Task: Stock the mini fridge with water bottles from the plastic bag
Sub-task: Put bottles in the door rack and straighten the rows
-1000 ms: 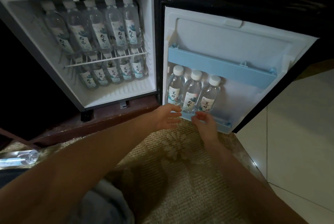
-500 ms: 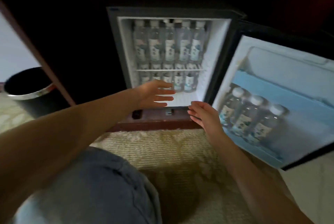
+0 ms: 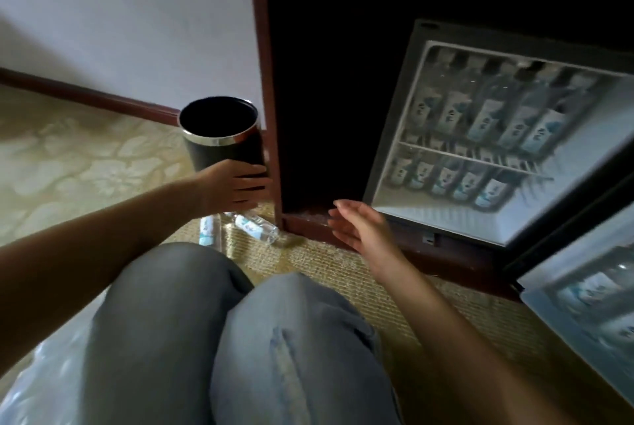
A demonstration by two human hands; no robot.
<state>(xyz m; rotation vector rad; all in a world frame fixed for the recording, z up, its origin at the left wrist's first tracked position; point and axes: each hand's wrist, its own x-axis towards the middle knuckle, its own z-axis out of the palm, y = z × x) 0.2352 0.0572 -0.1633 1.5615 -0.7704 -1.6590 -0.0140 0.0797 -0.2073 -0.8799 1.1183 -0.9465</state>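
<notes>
2 loose water bottles lie on their sides on the carpet: bottle A, clear plastic with a white-blue label, angled toward the cabinet base; bottle B, same type, partly hidden behind the left knee. Both sit just under the left hand in the view. Can't tell whether they touch it.

Left hand: fingers straight and stretched toward the cabinet, holding nothing. It's in front of the lower wall of the bin; contact with the bin unclear.

Right hand: open, fingers loose and slightly spread, holding nothing. It hovers near the cabinet's bottom rail, well apart from bottles A and B, which lie to its left.

Mini fridge: grey frame, white interior, door open. Wire shelf splits it. Upper row: 5 upright bottles, same label. Lower row: 5 more, motion-blurred. Fridge door swings out at lower right; door bottles stand in its pale blue rack, count unclear from blur.

Cabinet: dark reddish wood frame, dark inside, fridge set in its right part. The bin is a round black cylinder with a shiny metal rim band, standing just beside the cabinet's left post.

Carpet: beige, woven, pale floral pattern. Plain light wall with a dark wood skirting board. Jeans: grey-blue denim, 2 bent knees in the foreground.
</notes>
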